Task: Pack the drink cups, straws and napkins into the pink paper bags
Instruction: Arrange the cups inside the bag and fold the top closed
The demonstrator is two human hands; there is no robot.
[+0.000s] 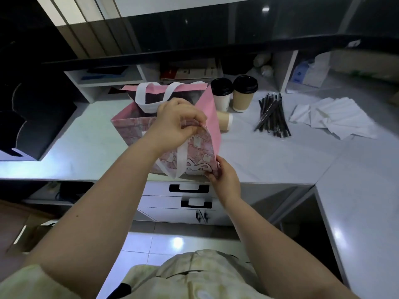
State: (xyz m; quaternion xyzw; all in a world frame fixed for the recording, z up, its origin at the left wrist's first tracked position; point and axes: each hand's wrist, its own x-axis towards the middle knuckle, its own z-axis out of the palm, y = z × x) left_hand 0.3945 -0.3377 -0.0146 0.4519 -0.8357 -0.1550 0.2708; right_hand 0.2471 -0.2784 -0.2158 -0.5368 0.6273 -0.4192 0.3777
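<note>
Side of paper bag (212,121) plain pink; front printed with pinkish brick-like tiles and a white cartoon figure; handles (149,102) white. Black lids (245,84) on one white cup (222,102) and one brown cup (243,101). Black straws (273,114), white napkins (336,119), pale grey counter (269,160).

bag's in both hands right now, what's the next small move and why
Probably square the pink bag so it stands open on the counter. The left hand pinches its front rim and the right hand its lower corner, so neither is free. The lidded cups, straws and napkins are all outside it, to its right.
</note>
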